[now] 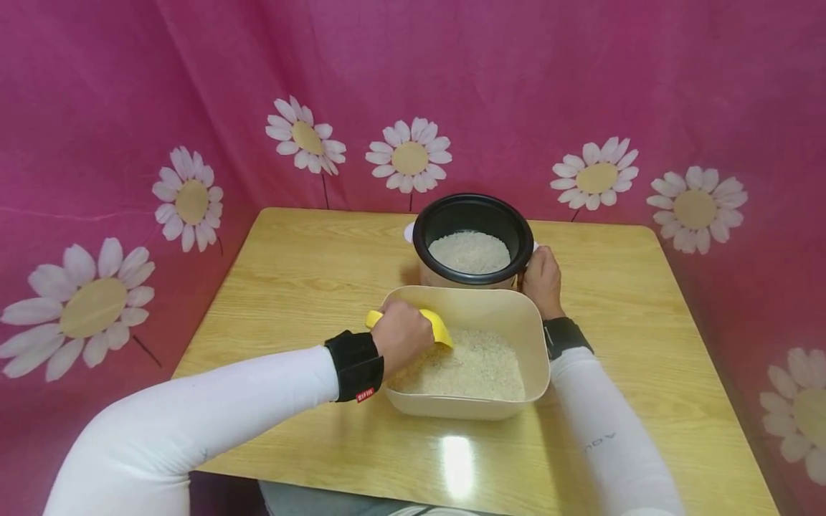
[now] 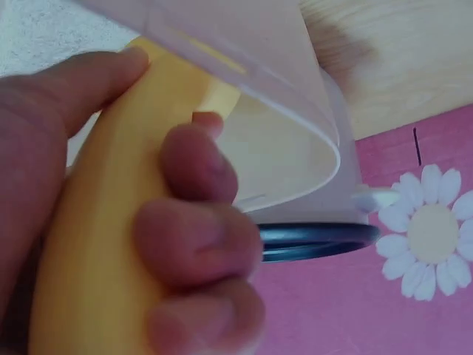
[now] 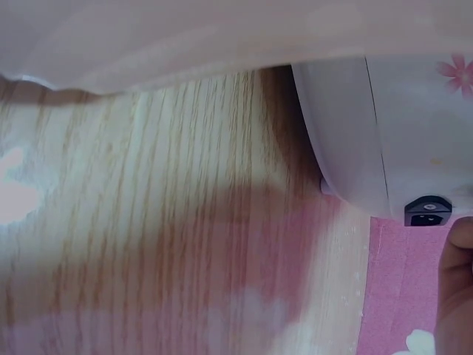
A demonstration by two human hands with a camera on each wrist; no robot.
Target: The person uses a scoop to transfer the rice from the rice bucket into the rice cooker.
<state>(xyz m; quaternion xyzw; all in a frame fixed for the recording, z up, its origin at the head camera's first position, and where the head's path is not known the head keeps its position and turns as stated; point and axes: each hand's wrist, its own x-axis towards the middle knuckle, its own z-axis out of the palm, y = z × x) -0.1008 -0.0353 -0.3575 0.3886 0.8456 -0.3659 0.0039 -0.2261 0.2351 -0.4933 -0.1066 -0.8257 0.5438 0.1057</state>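
My left hand (image 1: 403,333) grips the handle of a yellow scoop (image 1: 439,328), whose bowl is down at the rice (image 1: 487,365) inside a cream plastic bin (image 1: 445,408). In the left wrist view, fingers and thumb wrap around the scoop's handle (image 2: 96,214). Behind the bin stands a rice cooker (image 1: 473,278) with a black inner pot (image 1: 516,226), which has white rice (image 1: 471,252) in its bottom. My right hand (image 1: 544,283) holds the cooker's right side handle with curled fingers. Only part of this hand shows at the right wrist view's edge.
The wooden table (image 1: 310,258) carries the bin and cooker close together. A pink curtain with daisies (image 1: 490,93) surrounds its back and sides. On the cooker's white body is a black power socket (image 3: 428,211).
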